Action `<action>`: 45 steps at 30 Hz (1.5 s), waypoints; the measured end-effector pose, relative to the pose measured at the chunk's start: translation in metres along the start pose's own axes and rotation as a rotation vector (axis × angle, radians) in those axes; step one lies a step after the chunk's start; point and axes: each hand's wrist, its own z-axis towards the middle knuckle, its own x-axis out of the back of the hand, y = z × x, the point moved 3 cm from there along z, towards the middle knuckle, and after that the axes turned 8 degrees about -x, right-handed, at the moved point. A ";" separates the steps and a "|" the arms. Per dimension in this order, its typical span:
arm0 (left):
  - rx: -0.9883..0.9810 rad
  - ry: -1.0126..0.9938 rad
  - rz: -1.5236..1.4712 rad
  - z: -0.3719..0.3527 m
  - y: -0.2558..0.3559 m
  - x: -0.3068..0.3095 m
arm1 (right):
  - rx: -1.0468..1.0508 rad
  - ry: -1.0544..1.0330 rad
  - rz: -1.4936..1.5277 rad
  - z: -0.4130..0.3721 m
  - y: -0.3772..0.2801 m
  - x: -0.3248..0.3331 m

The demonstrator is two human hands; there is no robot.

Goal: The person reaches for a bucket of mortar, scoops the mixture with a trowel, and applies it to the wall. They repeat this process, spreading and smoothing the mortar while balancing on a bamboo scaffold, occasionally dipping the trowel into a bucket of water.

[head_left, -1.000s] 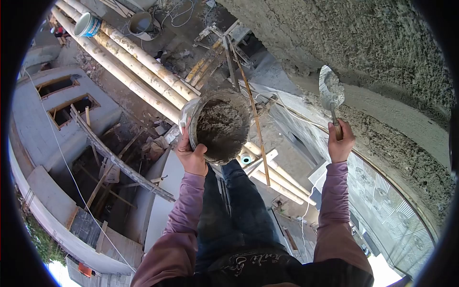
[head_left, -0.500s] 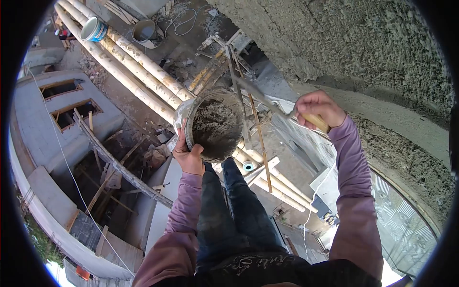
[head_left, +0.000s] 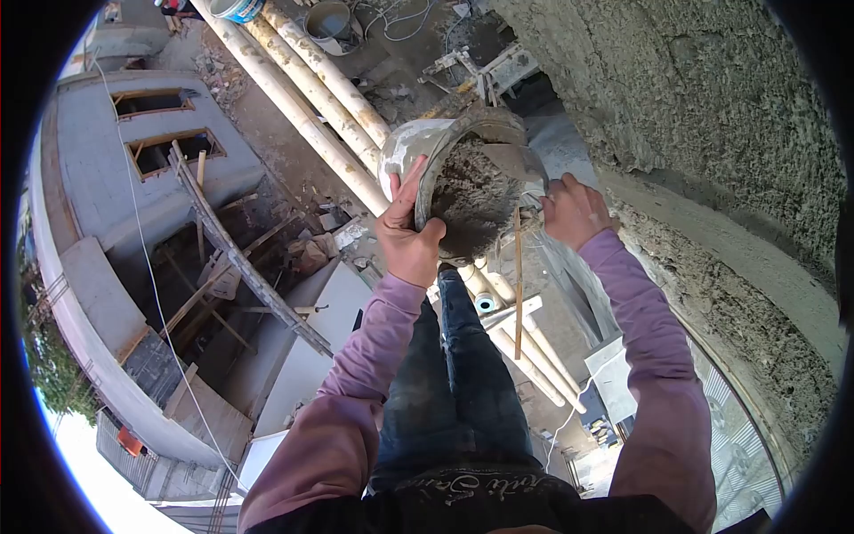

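My left hand (head_left: 411,233) is closed on the near left rim of a whitish bucket (head_left: 405,151), thumb inside and fingers along its outer wall. The bucket is tipped so its mouth faces me, and wet grey mortar (head_left: 471,200) lies inside. To its right, my right hand (head_left: 576,212) is wrapped round the handle of a trowel. The trowel's blade (head_left: 520,162) reaches over the bucket's right rim into its mouth. Most of the handle is hidden by my fingers.
A rough plastered wall (head_left: 703,107) rises on the right. Long wooden poles (head_left: 311,116) run below, with another bucket (head_left: 236,9) and a round tub (head_left: 327,22) near them. At left, a lower building has framed openings (head_left: 173,151). The ground lies far below.
My right hand has moved down and left, bringing the trowel blade from above the bucket into its mouth. My left hand and the bucket have shifted right in the view.
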 end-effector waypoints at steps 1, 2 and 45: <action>0.001 0.012 -0.028 0.002 0.000 -0.005 | 0.053 -0.048 0.088 0.010 -0.010 -0.025; -0.004 0.023 -0.055 0.005 0.000 -0.008 | 0.058 -0.101 0.140 0.011 -0.024 -0.042; -0.022 0.021 0.096 0.012 0.010 0.014 | 0.105 0.016 -0.136 -0.014 -0.065 -0.021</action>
